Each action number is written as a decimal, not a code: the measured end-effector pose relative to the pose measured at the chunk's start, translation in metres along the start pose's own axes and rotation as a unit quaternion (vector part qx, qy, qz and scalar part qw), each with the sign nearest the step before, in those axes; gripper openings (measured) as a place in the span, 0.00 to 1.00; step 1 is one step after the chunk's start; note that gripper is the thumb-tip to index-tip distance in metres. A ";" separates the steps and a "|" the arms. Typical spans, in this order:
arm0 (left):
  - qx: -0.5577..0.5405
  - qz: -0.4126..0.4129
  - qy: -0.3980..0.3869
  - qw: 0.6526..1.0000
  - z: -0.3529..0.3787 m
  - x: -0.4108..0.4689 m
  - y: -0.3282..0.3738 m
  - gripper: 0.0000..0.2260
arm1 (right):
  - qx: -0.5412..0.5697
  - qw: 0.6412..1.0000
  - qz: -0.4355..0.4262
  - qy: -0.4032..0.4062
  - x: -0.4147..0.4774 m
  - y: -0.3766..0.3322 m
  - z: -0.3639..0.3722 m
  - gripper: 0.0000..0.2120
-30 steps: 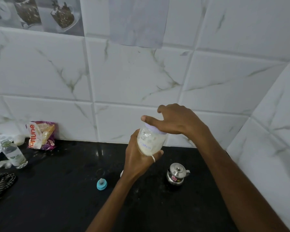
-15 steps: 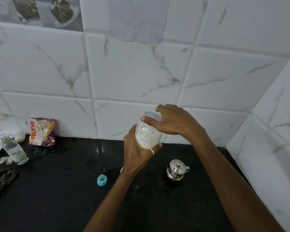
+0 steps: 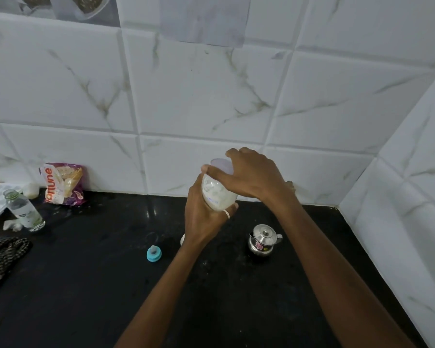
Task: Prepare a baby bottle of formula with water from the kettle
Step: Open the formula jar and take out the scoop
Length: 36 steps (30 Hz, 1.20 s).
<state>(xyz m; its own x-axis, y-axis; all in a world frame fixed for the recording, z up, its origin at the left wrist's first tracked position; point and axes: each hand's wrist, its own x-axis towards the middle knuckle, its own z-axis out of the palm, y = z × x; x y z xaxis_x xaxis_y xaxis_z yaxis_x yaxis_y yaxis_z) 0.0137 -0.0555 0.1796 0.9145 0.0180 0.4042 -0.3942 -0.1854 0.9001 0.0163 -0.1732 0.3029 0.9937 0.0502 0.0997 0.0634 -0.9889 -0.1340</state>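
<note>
steel kettle (image 3: pixel 263 243) and teal teat (image 3: pixel 153 253) on counter (image 3: pixel 86 285) beneath held bottle (image 3: pixel 217 194)

Tipped the top of the bottle (image 3: pixel 217 194) a little leftward, baring more of the lid (image 3: pixel 220 165) behind the thumb of the right hand (image 3: pixel 251 177).

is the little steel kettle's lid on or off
On: the knobbed lid sits flush on the steel kettle, upright on the black counter.

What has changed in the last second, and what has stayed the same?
Hardly anything moved. The left hand still grips the bottle, and the right hand still holds its purple cap. The kettle, blue teat and packet stayed put; only the camera shifted slightly.
</note>
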 end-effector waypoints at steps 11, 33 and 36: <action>0.021 -0.066 0.013 0.998 0.000 -0.021 -0.004 0.32 | 0.106 0.994 -0.024 -0.008 -0.008 0.011 0.021 0.41; 0.066 -0.066 -0.063 0.994 0.022 -0.050 -0.029 0.29 | 0.257 0.966 -0.023 -0.001 -0.040 0.041 0.080 0.41; 0.049 -0.087 -0.060 0.993 0.020 -0.058 -0.040 0.32 | 0.340 0.940 -0.009 0.035 -0.045 0.061 0.084 0.40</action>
<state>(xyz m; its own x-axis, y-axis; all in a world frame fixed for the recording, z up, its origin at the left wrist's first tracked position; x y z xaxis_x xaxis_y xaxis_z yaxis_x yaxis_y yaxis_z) -0.0219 -0.0688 0.1163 0.9745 -0.0573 0.2171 -0.2244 -0.2843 0.9321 -0.0167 -0.2237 0.2073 0.9849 0.0330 0.1699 0.1480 -0.6697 -0.7277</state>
